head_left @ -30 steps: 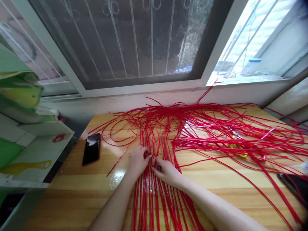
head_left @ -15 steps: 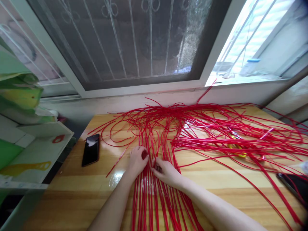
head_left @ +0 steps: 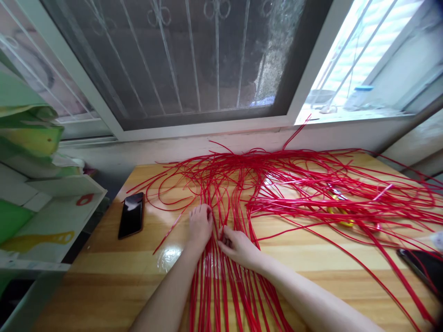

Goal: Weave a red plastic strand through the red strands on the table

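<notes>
Many long red cords (head_left: 238, 272) run side by side down the table's middle, with clear tape (head_left: 216, 266) across part of them. At the left edge of this row, my left hand (head_left: 200, 223) is curled over the cords, its fingertips partly hidden behind the hand. Just right of it, my right hand (head_left: 237, 244) pinches one or more red cords between thumb and fingers. The exact number of strands in either hand cannot be made out. Beyond both hands the cords fan out into a loose tangle (head_left: 249, 161).
A black phone (head_left: 131, 216) lies on the wooden table (head_left: 104, 263) at left. Yellow-handled scissors (head_left: 341, 214) lie partly under cords at right, near another dark device (head_left: 422, 267). A crumpled clear plastic piece (head_left: 169, 257) is beside my left forearm. The window (head_left: 204, 127) stands behind.
My left hand has shifted slightly away from me, and its back has turned up more, hiding its fingertips. My right hand has stayed almost still, pinching at the cords.
</notes>
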Motion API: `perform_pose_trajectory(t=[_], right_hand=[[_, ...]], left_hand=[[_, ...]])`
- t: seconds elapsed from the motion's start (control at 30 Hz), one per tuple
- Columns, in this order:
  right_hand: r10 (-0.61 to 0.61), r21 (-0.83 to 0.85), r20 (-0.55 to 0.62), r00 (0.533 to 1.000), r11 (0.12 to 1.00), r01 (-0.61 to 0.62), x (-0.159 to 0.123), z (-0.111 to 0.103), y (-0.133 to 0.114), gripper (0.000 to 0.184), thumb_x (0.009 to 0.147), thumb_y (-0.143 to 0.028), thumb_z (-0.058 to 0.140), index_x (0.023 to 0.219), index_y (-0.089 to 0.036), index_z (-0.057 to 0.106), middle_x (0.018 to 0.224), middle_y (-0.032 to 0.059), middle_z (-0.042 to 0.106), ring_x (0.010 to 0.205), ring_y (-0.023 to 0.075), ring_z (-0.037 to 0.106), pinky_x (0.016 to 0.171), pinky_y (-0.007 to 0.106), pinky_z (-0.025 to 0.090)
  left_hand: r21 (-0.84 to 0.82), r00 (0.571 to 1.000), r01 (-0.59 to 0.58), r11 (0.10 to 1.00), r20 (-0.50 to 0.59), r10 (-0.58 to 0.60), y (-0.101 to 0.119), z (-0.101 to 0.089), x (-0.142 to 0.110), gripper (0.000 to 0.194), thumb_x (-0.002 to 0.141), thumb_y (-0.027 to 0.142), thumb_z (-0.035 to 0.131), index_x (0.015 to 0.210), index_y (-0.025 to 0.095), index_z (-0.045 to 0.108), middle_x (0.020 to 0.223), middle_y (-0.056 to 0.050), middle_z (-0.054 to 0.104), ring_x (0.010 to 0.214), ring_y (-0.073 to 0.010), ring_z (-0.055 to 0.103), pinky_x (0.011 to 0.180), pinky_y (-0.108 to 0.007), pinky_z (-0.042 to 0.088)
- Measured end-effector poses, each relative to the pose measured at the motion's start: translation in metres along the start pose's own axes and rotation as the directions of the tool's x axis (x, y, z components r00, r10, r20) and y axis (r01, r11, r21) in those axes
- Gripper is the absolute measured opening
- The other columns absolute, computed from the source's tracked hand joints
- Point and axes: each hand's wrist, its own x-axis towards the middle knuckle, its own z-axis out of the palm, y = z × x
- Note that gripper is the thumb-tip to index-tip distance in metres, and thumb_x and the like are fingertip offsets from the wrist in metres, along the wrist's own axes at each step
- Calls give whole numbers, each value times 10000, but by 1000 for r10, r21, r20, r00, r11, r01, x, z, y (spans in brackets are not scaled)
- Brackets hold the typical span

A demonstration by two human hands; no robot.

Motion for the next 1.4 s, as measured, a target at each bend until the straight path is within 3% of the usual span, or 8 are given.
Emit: perform_pose_trajectory(t=[0.33,0.63,0.83,1.07,1.17,1.23,1.33,1.4], right_hand=[[15,-4,13,1000,1000,-15,1,0,0,41,771,-222,447,793,-187,451,658,-10,545,550,103,478,509,198,316],[72,112,-37,997,991,-68,2,0,1,37,792,-220,411,818,-195,419,661,-7,554,556,109,500,504,200,329],[104,78,-40,994,992,-100,6,5,0,142,764,-167,421,896,-183,469,747,33,617,635,138,560,561,211,369],[71,41,14,997,997,-71,9,3,1,128,749,-155,433,836,-183,523,795,38,624,690,146,565,617,223,384],[45,106,-30,999,994,-42,6,2,2,187,750,-141,410,926,-190,447,674,-14,557,585,120,509,534,207,355],[46,168,-74,996,985,-33,2,3,3,213,749,-131,402,952,-197,396,622,-44,502,543,107,473,505,197,341],[3,216,-147,989,976,29,-3,4,2,185,759,-143,417,930,-203,380,659,-39,496,557,97,470,513,190,352],[-29,167,-231,973,983,69,-5,4,0,150,762,-173,448,902,-197,397,682,-24,501,556,95,464,510,194,353]], left_hand=[[19,997,-54,998,53,53,0,-4,-2,87,784,252,509,830,204,565,890,-31,552,874,-175,478,786,-318,325],[-183,979,-130,974,129,155,-5,-17,-4,340,856,410,336,832,180,585,867,-45,543,855,-171,486,789,-322,359],[-311,970,-125,942,163,182,-1,-29,-11,347,792,474,435,918,188,587,916,-48,540,888,-173,495,801,-314,379],[-161,949,-33,986,303,82,11,-41,-15,311,824,382,396,754,155,597,761,-61,601,714,-164,551,655,-280,391],[-56,911,92,994,408,-61,3,-52,-15,296,817,366,396,750,153,590,697,-65,624,646,-174,574,587,-275,378],[-99,840,188,977,532,-108,-5,-58,-14,293,808,375,402,722,151,571,608,-45,611,559,-160,574,537,-260,376],[-253,713,334,908,697,-68,-18,-63,-12,246,761,388,465,716,155,532,530,1,578,468,-135,561,463,-226,371],[-325,697,371,870,716,-29,-25,-64,-10,231,708,391,533,732,162,514,541,20,576,481,-132,572,455,-215,377]])
